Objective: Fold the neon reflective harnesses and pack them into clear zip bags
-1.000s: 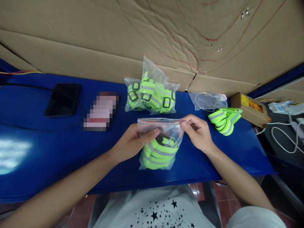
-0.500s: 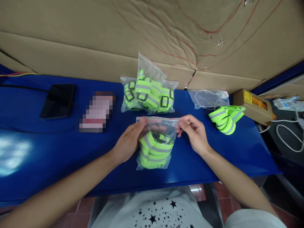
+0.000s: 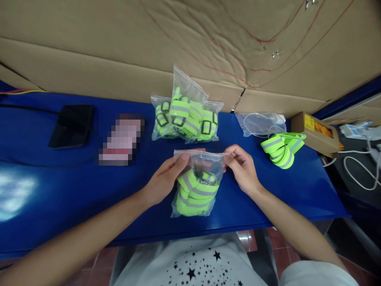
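Observation:
A clear zip bag [image 3: 195,186] stuffed with neon-yellow reflective bands lies on the blue table [image 3: 89,190] in front of me. My left hand [image 3: 164,178] pinches the bag's top strip near its left end, thumb and fingers closed on the plastic. My right hand [image 3: 242,167] pinches the same strip at its right corner. Between my hands the top edge is stretched flat.
Filled bags of bands [image 3: 186,115] are heaped behind, against a cardboard wall [image 3: 190,47]. Loose neon bands [image 3: 282,149] and empty clear bags [image 3: 260,124] lie to the right, next to a small brown box [image 3: 316,133]. A black phone [image 3: 72,125] and a blurred item [image 3: 121,139] lie to the left. White cables [image 3: 360,171] hang off the right end.
My left hand slid along the bag's top strip, out to the left corner and partway back; the bag shifted slightly. My right hand kept its pinch on the right corner.

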### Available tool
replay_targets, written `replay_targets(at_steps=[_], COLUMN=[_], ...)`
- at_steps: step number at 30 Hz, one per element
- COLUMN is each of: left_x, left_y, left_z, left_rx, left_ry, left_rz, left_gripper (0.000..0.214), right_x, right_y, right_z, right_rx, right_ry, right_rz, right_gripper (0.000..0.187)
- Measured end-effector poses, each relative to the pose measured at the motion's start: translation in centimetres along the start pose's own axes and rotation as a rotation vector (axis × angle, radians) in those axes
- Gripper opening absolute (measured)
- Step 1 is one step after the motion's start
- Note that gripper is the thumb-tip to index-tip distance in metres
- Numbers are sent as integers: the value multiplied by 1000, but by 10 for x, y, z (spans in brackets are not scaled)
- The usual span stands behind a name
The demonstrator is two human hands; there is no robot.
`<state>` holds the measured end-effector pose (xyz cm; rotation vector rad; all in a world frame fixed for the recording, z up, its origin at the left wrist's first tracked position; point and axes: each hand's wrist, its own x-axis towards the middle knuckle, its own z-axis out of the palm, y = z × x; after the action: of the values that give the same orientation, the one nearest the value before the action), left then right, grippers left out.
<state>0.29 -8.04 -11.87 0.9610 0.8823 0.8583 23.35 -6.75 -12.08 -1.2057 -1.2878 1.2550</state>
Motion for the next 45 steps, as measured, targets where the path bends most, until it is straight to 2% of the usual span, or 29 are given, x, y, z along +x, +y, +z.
replay_targets(at_steps=[4,9,13,16,20,25,29,35,41,45], left_x=[-1,-2,-1,-1,-2,-3,-3,-3,-3,-3], left_y=[2,4,1,-2,-1,1,2,2,-4,-7], left_z=[1,2,0,-1,1,2,2,2,0,0], left_rx=[-7,126,130,100,36,70,101,148,176,179], left_ry=[-13,-54,-29,-28,-85,-122,-189,-243,-265,-317], left_rz=[0,103,126,115,42,8,16,28,24,42], left_gripper=[50,31,25,28,43,53,50,38,39,39], right_x=[1,1,-1,-1,-1,0,1,2,0,-1], right_y=[0,1,-2,-4,-3,-3,-5,-6,-9,-9], right_z=[0,0,0,-1,-2,-5,-10,-10,-7,-7], right_rx=[5,-3,-60,-82,-116,-161,-210,-182,-139,-130], right_ry=[-9,-60,-58,-84,-103,-181,-255,-317,-320,-379], right_rz=[-10,-15,-18,-25,-60,-91,-101,-15,35,41], right_gripper=[27,22,27,23,19,11,7,6,9,11])
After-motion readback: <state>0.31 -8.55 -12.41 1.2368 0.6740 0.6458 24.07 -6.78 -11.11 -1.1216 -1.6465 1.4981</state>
